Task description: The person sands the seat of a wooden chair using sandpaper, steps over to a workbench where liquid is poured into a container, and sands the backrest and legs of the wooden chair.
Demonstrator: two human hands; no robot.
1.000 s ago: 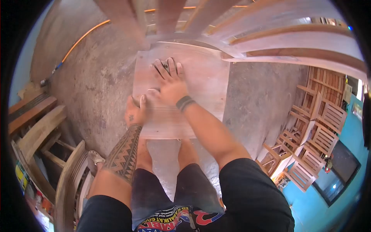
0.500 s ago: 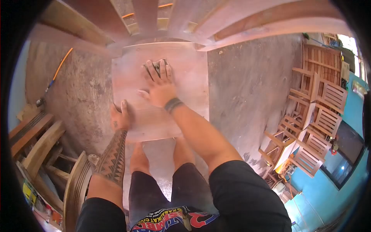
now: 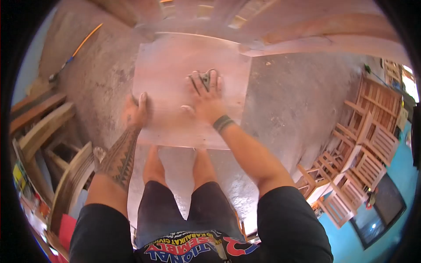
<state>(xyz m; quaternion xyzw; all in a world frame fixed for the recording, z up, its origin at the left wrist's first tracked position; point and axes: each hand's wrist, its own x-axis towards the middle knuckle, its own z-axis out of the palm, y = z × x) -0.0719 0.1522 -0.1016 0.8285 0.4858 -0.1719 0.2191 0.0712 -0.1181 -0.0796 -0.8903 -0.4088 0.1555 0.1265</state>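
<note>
A square wooden chair seat [image 3: 171, 57], pale reddish brown, lies in front of my legs. My right hand [image 3: 207, 98] rests on its right half with the fingers spread. Beneath those fingers is a small dark piece of sandpaper [image 3: 207, 78], pressed flat to the wood and mostly covered. At the left edge, my left hand [image 3: 137, 110] grips the seat, thumb on top; its other fingers are partly hidden. The slatted chair back [image 3: 307, 37] rises beyond the far edge.
Several slatted wooden chairs [image 3: 366, 162] are stacked at the right by a turquoise wall [image 3: 405, 175]. Curved wooden parts [image 3: 66, 179] lean at the left. An orange hose [image 3: 87, 38] with a metal end lies on the concrete floor [image 3: 289, 96].
The view has shifted, so the seat appears farther right and slightly higher. My right hand has slid with the sandpaper a little to the right across the seat. My left hand keeps its edge grip.
</note>
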